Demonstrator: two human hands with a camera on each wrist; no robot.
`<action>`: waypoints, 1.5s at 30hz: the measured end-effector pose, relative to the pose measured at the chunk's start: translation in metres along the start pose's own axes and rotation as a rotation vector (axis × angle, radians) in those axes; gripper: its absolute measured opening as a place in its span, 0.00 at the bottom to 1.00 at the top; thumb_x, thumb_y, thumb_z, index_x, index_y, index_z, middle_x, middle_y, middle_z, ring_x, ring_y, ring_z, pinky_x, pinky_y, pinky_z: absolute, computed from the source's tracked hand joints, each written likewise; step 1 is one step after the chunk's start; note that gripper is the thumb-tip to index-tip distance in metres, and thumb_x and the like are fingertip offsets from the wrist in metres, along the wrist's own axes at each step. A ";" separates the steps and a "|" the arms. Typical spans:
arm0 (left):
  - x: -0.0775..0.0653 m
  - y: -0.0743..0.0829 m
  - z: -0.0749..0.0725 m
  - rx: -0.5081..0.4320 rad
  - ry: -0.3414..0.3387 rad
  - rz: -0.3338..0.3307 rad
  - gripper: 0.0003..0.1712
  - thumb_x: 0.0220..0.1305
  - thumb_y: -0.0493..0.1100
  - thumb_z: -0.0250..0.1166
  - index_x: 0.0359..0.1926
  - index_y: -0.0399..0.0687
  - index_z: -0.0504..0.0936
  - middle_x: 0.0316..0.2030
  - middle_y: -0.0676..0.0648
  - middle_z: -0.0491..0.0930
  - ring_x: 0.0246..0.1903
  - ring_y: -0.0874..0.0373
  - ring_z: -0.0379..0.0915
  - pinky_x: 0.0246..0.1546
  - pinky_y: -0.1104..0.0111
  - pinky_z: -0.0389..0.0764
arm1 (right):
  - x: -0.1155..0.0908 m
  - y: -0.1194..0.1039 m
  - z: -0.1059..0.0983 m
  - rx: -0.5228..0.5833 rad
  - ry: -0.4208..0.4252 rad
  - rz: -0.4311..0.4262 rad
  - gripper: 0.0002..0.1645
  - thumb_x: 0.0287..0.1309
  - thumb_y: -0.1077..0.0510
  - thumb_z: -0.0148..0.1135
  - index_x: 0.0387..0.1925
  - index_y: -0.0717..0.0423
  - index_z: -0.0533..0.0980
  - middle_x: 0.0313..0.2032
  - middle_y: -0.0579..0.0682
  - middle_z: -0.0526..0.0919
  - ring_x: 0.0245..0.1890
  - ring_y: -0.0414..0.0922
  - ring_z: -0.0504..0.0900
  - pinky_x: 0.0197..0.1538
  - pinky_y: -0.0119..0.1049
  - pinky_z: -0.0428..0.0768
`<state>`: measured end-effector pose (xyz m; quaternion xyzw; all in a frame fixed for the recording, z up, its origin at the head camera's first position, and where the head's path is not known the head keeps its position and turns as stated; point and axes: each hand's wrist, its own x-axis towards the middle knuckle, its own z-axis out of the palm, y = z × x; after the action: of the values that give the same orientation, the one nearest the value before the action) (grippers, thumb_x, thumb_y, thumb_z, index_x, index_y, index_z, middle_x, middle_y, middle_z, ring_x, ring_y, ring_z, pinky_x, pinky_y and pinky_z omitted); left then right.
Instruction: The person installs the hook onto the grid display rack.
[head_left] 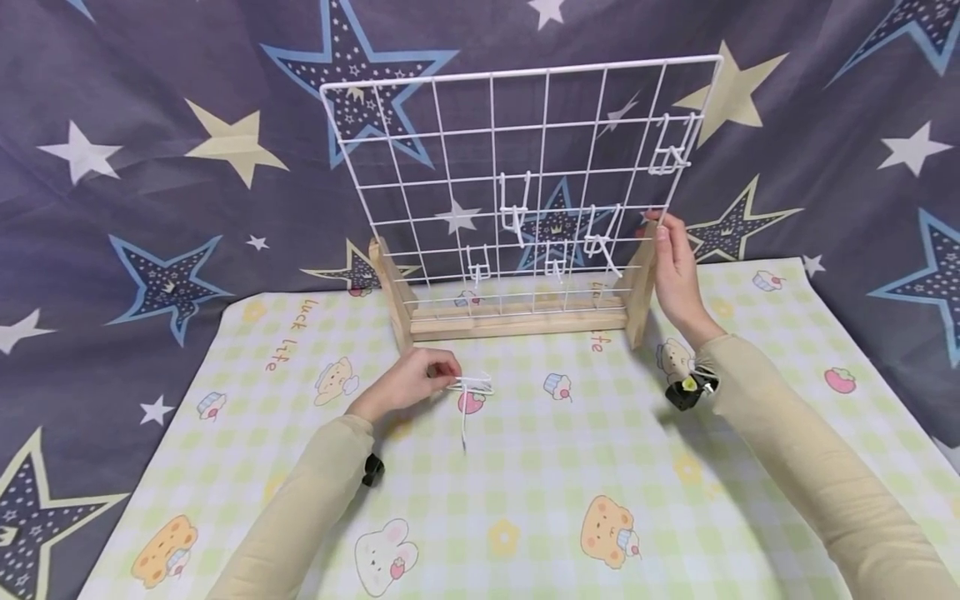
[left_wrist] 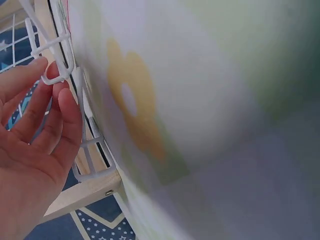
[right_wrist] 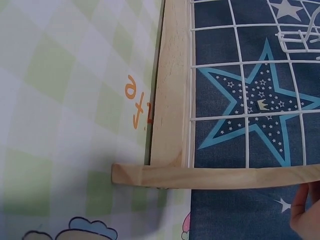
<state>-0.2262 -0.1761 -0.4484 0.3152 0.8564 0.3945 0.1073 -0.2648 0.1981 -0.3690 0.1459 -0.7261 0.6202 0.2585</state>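
Observation:
My left hand [head_left: 416, 379] pinches a white wire hook [head_left: 465, 417] between thumb and fingertips, just above the tablecloth and in front of the rack. In the left wrist view the fingertips hold the end of that hook [left_wrist: 62, 60]. My right hand [head_left: 678, 279] grips the upper part of the right wooden upright [head_left: 641, 292], thumb in front and fingers at its outer, rear side. Only part of that hand [right_wrist: 307, 212] shows in the right wrist view. The white wire grid panel [head_left: 547, 75] leans back in its wooden stand [head_left: 517, 323].
Several white hooks hang on the grid, among them a middle one [head_left: 513, 208] and one at the upper right [head_left: 667, 158]. A checked tablecloth [head_left: 502, 483] with cartoon prints covers the table. Behind the rack hangs a dark star-patterned cloth [head_left: 172, 67].

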 end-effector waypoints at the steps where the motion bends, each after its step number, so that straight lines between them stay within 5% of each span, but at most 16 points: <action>1: 0.000 0.000 0.000 -0.005 0.001 -0.002 0.07 0.58 0.27 0.64 0.34 0.40 0.83 0.29 0.48 0.82 0.31 0.58 0.76 0.38 0.64 0.78 | 0.000 0.000 0.000 -0.003 -0.003 -0.003 0.20 0.74 0.64 0.35 0.57 0.76 0.63 0.47 0.76 0.72 0.48 0.53 0.73 0.54 0.38 0.70; 9: 0.002 0.003 0.000 0.013 -0.012 0.004 0.09 0.57 0.25 0.62 0.39 0.38 0.81 0.31 0.45 0.81 0.32 0.56 0.76 0.38 0.65 0.78 | 0.000 -0.002 0.001 -0.023 -0.001 -0.020 0.20 0.74 0.65 0.35 0.57 0.76 0.64 0.46 0.76 0.72 0.49 0.60 0.71 0.55 0.38 0.69; 18: 0.004 0.004 0.007 0.016 0.005 -0.004 0.05 0.59 0.29 0.65 0.36 0.40 0.81 0.23 0.47 0.80 0.22 0.62 0.72 0.26 0.69 0.74 | 0.000 0.000 0.001 -0.019 0.000 -0.014 0.20 0.74 0.65 0.34 0.57 0.76 0.64 0.46 0.75 0.73 0.48 0.59 0.72 0.54 0.37 0.69; 25: 0.006 0.008 0.008 0.070 0.009 -0.027 0.03 0.61 0.33 0.66 0.36 0.40 0.83 0.19 0.53 0.76 0.18 0.64 0.66 0.23 0.72 0.68 | -0.001 0.000 0.001 -0.039 0.000 -0.043 0.19 0.74 0.66 0.35 0.57 0.76 0.64 0.40 0.44 0.76 0.51 0.61 0.70 0.57 0.36 0.65; 28: 0.008 0.008 0.007 0.066 -0.006 -0.030 0.04 0.60 0.32 0.65 0.38 0.38 0.83 0.20 0.54 0.77 0.19 0.63 0.68 0.24 0.71 0.71 | -0.001 0.000 0.001 -0.042 0.002 -0.051 0.19 0.74 0.66 0.35 0.57 0.76 0.65 0.39 0.39 0.75 0.50 0.56 0.72 0.57 0.36 0.65; 33: 0.011 0.006 0.006 0.031 -0.017 -0.035 0.05 0.59 0.29 0.65 0.36 0.38 0.81 0.24 0.50 0.79 0.22 0.62 0.72 0.25 0.70 0.75 | -0.001 0.000 0.001 -0.044 0.009 -0.054 0.19 0.74 0.66 0.35 0.56 0.77 0.65 0.39 0.39 0.75 0.48 0.41 0.73 0.57 0.37 0.65; 39: 0.010 0.004 0.005 -0.046 -0.004 -0.047 0.07 0.56 0.25 0.63 0.36 0.36 0.79 0.25 0.47 0.79 0.25 0.58 0.73 0.29 0.68 0.76 | -0.001 0.001 0.001 -0.041 0.006 -0.049 0.19 0.74 0.66 0.35 0.57 0.76 0.64 0.39 0.38 0.75 0.51 0.61 0.71 0.57 0.36 0.66; 45: 0.009 0.005 0.005 -0.259 0.060 -0.098 0.08 0.55 0.25 0.60 0.39 0.29 0.77 0.28 0.43 0.79 0.29 0.56 0.75 0.36 0.67 0.78 | -0.001 0.001 0.001 -0.035 0.007 -0.055 0.19 0.74 0.66 0.35 0.56 0.77 0.64 0.39 0.40 0.75 0.51 0.63 0.70 0.57 0.38 0.66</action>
<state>-0.2292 -0.1653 -0.4475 0.2447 0.8154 0.5055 0.1406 -0.2646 0.1969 -0.3701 0.1590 -0.7317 0.6006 0.2804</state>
